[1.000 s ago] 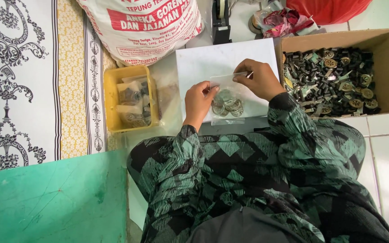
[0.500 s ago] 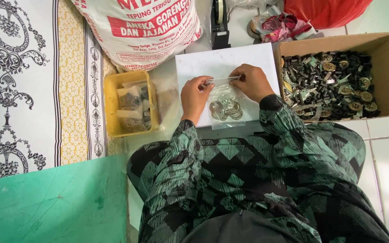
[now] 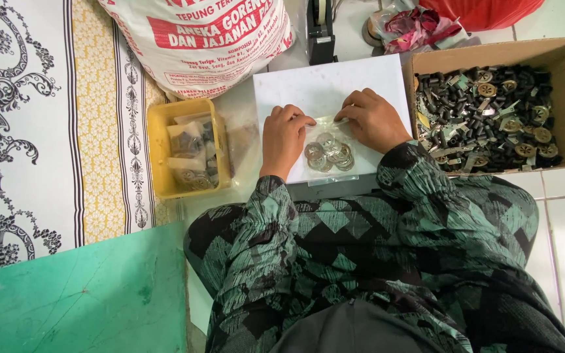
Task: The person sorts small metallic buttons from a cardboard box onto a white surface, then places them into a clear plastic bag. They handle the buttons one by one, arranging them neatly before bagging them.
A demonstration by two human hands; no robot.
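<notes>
A small clear plastic bag (image 3: 327, 154) of round metal parts lies on a white board (image 3: 328, 85) in front of me. My left hand (image 3: 284, 135) presses its fingertips on the bag's top left edge. The top right edge of the bag is pinched under my right hand (image 3: 373, 118). Both hands rest flat on the board with the bag's mouth between them.
A yellow tray (image 3: 159, 175) with filled clear bags sits to the left. On the right, a cardboard box (image 3: 492, 52) holds several dark and brass metal parts. A large printed sack (image 3: 197, 39) and a black tape dispenser (image 3: 322, 29) stand behind the board. A green mat (image 3: 73, 301) lies at lower left.
The bag was held up between both hands; now it lies flat on the white board, and both hands press along its top edge.
</notes>
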